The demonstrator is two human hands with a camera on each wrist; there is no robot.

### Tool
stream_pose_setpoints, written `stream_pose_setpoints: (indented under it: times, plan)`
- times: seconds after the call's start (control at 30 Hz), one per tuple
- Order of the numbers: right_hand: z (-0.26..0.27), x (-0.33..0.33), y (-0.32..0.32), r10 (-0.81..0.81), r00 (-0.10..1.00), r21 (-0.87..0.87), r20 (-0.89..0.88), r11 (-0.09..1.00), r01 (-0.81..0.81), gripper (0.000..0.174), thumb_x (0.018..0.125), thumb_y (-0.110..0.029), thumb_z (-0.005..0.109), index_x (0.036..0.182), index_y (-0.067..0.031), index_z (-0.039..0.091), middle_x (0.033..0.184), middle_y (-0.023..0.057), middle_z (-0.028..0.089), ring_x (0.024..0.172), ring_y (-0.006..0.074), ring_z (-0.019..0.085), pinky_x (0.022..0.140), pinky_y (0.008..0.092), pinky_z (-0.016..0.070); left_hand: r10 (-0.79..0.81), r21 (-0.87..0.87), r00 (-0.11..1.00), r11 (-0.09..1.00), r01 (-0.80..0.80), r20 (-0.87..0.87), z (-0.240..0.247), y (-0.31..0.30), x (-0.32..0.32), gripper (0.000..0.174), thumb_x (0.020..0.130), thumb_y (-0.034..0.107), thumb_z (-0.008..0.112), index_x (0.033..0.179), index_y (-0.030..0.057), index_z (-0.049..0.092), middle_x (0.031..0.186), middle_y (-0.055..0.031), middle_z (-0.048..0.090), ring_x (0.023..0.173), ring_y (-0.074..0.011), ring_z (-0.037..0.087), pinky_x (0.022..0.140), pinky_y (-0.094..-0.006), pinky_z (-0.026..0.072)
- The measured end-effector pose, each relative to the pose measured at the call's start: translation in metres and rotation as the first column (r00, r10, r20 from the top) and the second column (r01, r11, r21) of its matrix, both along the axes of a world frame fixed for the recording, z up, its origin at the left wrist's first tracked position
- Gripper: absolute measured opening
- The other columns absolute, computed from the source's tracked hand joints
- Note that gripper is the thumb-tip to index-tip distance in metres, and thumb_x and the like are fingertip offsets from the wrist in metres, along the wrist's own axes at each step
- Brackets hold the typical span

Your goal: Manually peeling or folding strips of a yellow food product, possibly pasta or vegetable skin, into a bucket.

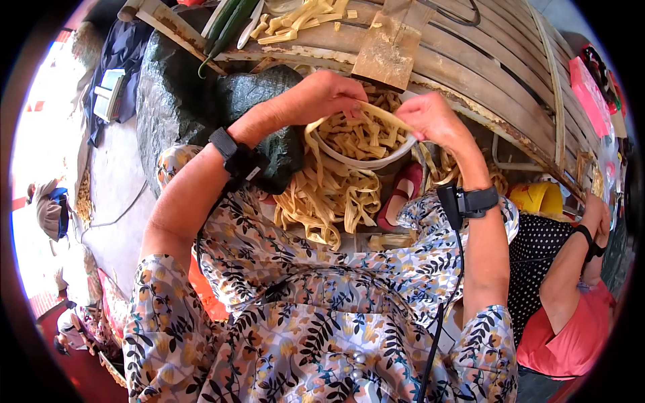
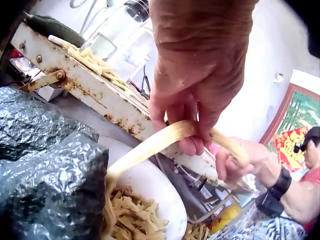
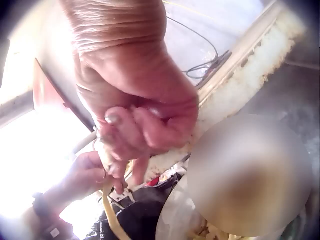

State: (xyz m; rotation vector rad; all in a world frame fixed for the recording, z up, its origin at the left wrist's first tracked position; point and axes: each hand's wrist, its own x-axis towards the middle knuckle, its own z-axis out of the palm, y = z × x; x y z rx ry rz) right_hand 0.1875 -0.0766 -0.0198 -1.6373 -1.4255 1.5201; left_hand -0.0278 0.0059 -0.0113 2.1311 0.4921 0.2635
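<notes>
A long, pale yellow strip (image 1: 384, 115) that looks like tofu skin stretches between my two hands over a white basin (image 1: 363, 163). My left hand (image 1: 321, 95) pinches it between thumb and fingers, and a loose tail hangs down past the basin's left side. My right hand (image 1: 433, 119) grips the other end; its fingers curl in toward the palm in the right wrist view. Short folded yellow pieces (image 1: 366, 140) fill much of the basin. Below it, a tangled heap of long loose strips (image 1: 329, 198) lies between my legs.
Beyond the basin stands a slatted bench (image 1: 494, 74) with a rusty edge. It carries a wooden board (image 1: 384, 57), more yellow pieces (image 1: 302, 21) and long green vegetables (image 1: 225, 28). A dark green plastic bag (image 1: 265, 101) sits at left. At right are a yellow bucket (image 1: 537, 198) and a seated person (image 1: 568, 289).
</notes>
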Motion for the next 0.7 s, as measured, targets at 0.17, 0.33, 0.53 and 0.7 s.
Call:
stream_pose_setpoints:
  times: [0.17, 0.33, 0.53, 0.7]
  plan:
    - [0.055, -0.022, -0.017, 0.23, 0.862, -0.011, -0.451, 0.965, -0.263, 0.017, 0.081, -0.013, 0.06, 0.091, -0.0004, 0.064, 0.071, 0.0009, 0.057, 0.042, 0.0002, 0.038, 0.039, 0.0154, 0.0281, -0.001, -0.509, 0.99, 0.857, 0.075, 0.144, 0.029, 0.008, -0.005, 0.016, 0.088, 0.011, 0.051, 0.096, -0.0005, 0.058, 0.079, -0.0026, 0.061, 0.076, -0.0079, 0.057, 0.071, -0.0196, 0.0455]
    - [0.055, -0.017, -0.014, 0.275, 0.713, 0.268, -0.645, 0.955, -0.126, 0.04, 0.08, -0.029, 0.062, 0.109, -0.0015, 0.057, 0.099, 0.0059, 0.06, 0.043, -0.0004, 0.035, 0.04, 0.0135, 0.0278, 0.122, -0.777, 0.939, 0.6, 0.188, 0.322, 0.019, 0.007, 0.014, 0.02, 0.092, 0.023, 0.045, 0.084, 0.008, 0.056, 0.065, 0.0062, 0.046, 0.056, -0.003, 0.039, 0.051, -0.0178, 0.0315]
    - [0.048, -0.03, -0.014, 0.054, 0.944, 0.333, -0.325, 0.941, 0.061, 0.033, 0.079, -0.022, 0.064, 0.107, -0.0061, 0.06, 0.065, -0.0025, 0.062, 0.049, 0.0002, 0.044, 0.043, 0.0165, 0.0329, 0.082, -0.914, 0.939, 0.273, 0.301, 0.333, -0.013, -0.017, 0.025, 0.048, 0.077, 0.042, 0.063, 0.104, 0.0047, 0.05, 0.078, -0.0001, 0.053, 0.063, -0.0066, 0.049, 0.052, -0.0173, 0.0396]
    - [0.046, -0.028, -0.015, -0.016, 1.0, 0.405, 0.008, 0.914, 0.011, 0.03, 0.076, -0.023, 0.065, 0.102, -0.0074, 0.063, 0.057, 0.0023, 0.058, 0.05, 0.0038, 0.051, 0.048, 0.0199, 0.0405, 0.042, -0.934, 0.938, 0.12, 0.336, 0.343, -0.023, -0.022, 0.03, 0.049, 0.078, 0.037, 0.063, 0.11, 0.0032, 0.047, 0.086, -0.0077, 0.056, 0.069, -0.0097, 0.053, 0.051, -0.0174, 0.0426]
